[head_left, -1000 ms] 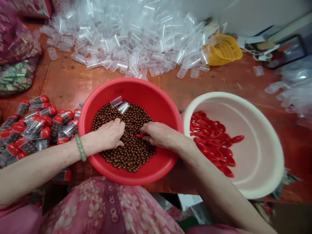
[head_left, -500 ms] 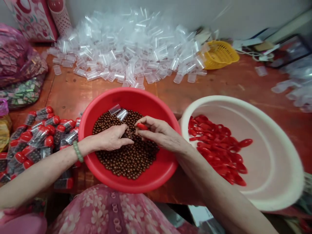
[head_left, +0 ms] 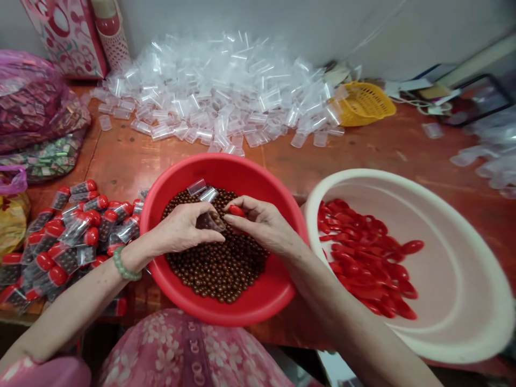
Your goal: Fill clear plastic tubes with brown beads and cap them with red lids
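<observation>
Over a red basin (head_left: 278,287) of brown beads (head_left: 217,271), my left hand (head_left: 183,228) is closed round a clear plastic container (head_left: 209,221) with some beads inside. Its open end faces right. My right hand (head_left: 266,223) pinches a red cap (head_left: 236,210) between thumb and fingers, close to that opening but apart from it. Behind my left hand, two clear containers (head_left: 197,187) lie on the beads against the basin's far side.
Filled, red-capped containers (head_left: 74,231) are heaped on the left. A cream basin (head_left: 455,258) of red caps (head_left: 366,242) stands right. Clear containers (head_left: 217,91) pile along the wall, beside a yellow basket (head_left: 365,105). Purple bags (head_left: 32,102) sit far left.
My left hand has lifted and turned, bringing the clear container with beads into sight. My right hand still pinches the red cap. The whole view has shifted slightly.
</observation>
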{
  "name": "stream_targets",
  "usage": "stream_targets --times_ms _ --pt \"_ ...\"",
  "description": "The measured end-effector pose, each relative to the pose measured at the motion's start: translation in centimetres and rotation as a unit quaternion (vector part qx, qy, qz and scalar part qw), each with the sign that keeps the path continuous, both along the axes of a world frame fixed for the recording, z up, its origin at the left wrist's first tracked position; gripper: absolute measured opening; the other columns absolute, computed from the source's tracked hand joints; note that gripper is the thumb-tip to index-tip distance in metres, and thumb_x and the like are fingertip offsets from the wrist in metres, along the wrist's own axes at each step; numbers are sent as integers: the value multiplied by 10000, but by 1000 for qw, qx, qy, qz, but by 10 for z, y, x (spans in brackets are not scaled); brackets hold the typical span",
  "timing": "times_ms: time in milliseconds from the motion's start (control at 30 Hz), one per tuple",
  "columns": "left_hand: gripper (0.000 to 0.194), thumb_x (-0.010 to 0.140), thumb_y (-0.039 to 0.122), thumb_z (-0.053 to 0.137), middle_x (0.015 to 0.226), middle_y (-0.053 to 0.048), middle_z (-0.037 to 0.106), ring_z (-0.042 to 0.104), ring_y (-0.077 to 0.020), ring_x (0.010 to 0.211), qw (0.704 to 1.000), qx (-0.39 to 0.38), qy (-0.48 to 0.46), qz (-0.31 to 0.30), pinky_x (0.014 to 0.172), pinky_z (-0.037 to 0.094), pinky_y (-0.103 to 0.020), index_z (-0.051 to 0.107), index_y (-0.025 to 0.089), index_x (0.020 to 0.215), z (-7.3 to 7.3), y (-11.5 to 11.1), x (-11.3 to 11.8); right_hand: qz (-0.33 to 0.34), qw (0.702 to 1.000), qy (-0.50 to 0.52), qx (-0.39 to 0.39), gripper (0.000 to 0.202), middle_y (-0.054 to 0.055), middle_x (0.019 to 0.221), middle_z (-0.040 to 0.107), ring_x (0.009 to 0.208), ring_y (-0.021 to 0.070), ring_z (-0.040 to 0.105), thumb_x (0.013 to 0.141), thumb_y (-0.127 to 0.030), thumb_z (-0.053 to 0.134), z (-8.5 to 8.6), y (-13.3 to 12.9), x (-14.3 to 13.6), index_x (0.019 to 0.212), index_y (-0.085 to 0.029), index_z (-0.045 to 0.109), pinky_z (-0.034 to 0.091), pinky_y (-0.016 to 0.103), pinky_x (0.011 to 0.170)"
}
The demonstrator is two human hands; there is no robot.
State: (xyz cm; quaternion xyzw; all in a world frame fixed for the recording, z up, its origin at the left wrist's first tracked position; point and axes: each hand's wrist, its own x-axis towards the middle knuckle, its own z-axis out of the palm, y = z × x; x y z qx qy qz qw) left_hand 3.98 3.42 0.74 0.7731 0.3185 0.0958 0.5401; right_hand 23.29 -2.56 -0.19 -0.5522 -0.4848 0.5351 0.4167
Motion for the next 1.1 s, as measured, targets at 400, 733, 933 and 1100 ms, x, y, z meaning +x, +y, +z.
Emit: stream_targets --times_ms 400,733,933,1100 --pt "238 743 273 714 880 -4 659 594 -161 826 993 0 -65 99 803 454 -286 633 164 938 3 -9 -3 -8 999 31 -2 297 -52 635 494 528 74 426 719 -444 742 18 7 -17 769 -187 603 358 220 496" --pt "125 757 192 665 839 8 632 575 -121 804 969 -115 -162 149 819 442 -259 608 159 864 6 -5 -7 -20 1000 8 8 301 0 755 635 696 131 570 842 -477 626 3 9 -8 968 -208 676 452 255 636" --pt "175 785 190 648 779 30 591 530 -86 709 961 -172 -175 125 719 425 -228 613 149 951 10 -8 -8 -77 995 -48 44 261 24 895 703 887 196 642 778 -410 703 18 14 -4 963 -229 736 512 333 789" --pt "208 761 198 683 755 23 617 561 -91 704 957 -204 -157 135 710 441 -234 640 133 954 9 -12 -8 -166 983 -7 83 306 -40 686 649 615 131 598 661 -293 798 30 21 -13 947 -250 698 504 279 607"
